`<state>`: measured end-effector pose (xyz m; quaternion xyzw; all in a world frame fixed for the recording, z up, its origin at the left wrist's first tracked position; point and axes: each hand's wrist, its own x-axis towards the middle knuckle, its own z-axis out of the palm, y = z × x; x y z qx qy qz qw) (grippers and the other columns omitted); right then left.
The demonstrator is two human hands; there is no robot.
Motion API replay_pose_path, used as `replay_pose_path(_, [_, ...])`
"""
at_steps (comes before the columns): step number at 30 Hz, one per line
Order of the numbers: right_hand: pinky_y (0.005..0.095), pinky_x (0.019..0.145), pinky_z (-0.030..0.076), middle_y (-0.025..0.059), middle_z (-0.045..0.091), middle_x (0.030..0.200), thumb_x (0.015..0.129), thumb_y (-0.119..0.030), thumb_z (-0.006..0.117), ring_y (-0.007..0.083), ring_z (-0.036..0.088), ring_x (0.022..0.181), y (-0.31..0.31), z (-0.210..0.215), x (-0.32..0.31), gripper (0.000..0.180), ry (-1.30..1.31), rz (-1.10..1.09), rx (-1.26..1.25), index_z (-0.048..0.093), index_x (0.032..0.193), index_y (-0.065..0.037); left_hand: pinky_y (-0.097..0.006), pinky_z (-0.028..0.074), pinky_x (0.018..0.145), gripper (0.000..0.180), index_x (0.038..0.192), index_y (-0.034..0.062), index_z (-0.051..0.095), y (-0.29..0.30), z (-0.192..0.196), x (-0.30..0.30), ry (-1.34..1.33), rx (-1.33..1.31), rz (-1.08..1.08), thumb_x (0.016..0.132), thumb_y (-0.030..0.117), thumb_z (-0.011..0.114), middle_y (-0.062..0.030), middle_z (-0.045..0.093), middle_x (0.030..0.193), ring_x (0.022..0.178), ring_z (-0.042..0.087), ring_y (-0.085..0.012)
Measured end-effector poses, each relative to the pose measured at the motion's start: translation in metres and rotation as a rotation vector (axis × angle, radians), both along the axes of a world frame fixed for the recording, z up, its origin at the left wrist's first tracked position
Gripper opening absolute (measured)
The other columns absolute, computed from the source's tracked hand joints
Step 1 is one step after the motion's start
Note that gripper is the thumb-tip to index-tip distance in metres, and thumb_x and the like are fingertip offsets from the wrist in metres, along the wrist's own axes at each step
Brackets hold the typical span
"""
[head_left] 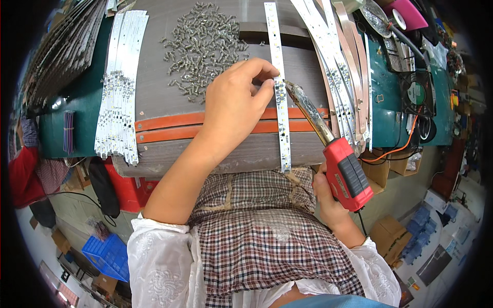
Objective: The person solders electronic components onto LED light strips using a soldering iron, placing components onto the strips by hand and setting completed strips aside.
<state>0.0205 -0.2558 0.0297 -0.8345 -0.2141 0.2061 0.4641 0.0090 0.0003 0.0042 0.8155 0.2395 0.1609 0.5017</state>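
A narrow white LED strip board (280,110) lies lengthwise across the grey work surface in front of me, small components along it. My left hand (239,95) reaches over from the left, thumb and forefinger pinched at the strip's left edge; whatever is between the fingertips is too small to make out. In my right hand (328,200) is a red and black soldering gun (348,174). Its metal barrel slants up and left, with the tip at the strip's right edge, close to the left fingertips. Left of the strip spreads a pile of small metal parts (203,46).
Stacked LED strips (120,87) lie at the left, more strips (334,66) at the right. Two orange bands (169,128) cross the work surface. A dark bar (275,35) sits behind the strip. Farther right is a small fan (417,93); a person's red sleeve (26,177) shows far left.
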Motion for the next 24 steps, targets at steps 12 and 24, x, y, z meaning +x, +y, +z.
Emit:
replay_pose_path(12, [0.0343,0.065,0.049,0.0120,0.062,0.085,0.081,-0.004,0.071,0.0246,0.062,0.072,0.008,-0.006,0.002,0.019,0.001,0.029,-0.023,0.064,0.098,0.001,-0.024,0.048,0.060,0.016,0.100,0.0059,0.071,0.000,0.000,0.001,0.023,0.037,0.003,0.084,0.007,0.066,-0.0028,0.071,0.089,0.059,0.060,-0.0076])
replay_pose_path(24, [0.0335,0.066,0.050,0.0123,0.063,0.085,0.080,-0.004,0.072,0.0248,0.063,0.072,0.011,-0.009,-0.002,0.019,-0.044,-0.013,0.027,0.065,0.097,0.001,-0.025,0.049,0.061,0.017,0.100,0.0058,0.071,0.001,-0.002,-0.001,0.007,0.059,-0.005,0.084,0.006,0.066,-0.0034,0.072,0.090,0.060,0.060,-0.0085])
